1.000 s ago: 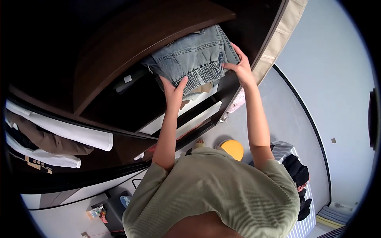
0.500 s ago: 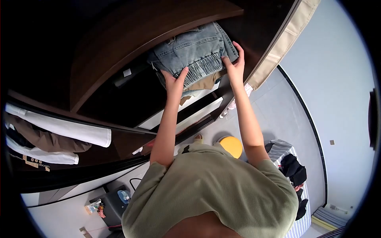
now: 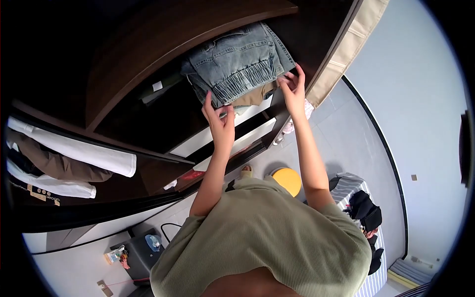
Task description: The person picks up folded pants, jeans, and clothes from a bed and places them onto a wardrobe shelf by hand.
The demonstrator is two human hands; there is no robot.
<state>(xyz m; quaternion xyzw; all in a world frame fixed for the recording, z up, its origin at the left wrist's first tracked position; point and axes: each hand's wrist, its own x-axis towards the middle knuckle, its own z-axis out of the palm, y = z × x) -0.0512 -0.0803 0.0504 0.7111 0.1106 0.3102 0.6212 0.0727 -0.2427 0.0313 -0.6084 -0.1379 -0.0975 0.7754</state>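
Observation:
Folded blue jeans (image 3: pixel 235 62) with a gathered elastic waistband lie in the dark wardrobe compartment, under the curved brown shelf (image 3: pixel 163 47). Brown cloth (image 3: pixel 257 96) shows beneath them. At the near left corner of the jeans is my left hand (image 3: pixel 218 116), its fingers bent and spread, touching the edge. My right hand (image 3: pixel 293 89) is at the right corner, thumb and fingers apart around the edge of the denim.
White and brown clothes (image 3: pixel 64 163) hang at the left. Below the jeans is a white drawer (image 3: pixel 252 133). A yellow round stool (image 3: pixel 286 181) stands on the floor, beside a striped bed (image 3: pixel 354 190) with dark clothes. A beige hanging organizer (image 3: pixel 341 54) is at the right.
The jeans have shifted slightly deeper under the shelf. My left hand has slid down off their top to the near edge, and my right hand has loosened at the right corner.

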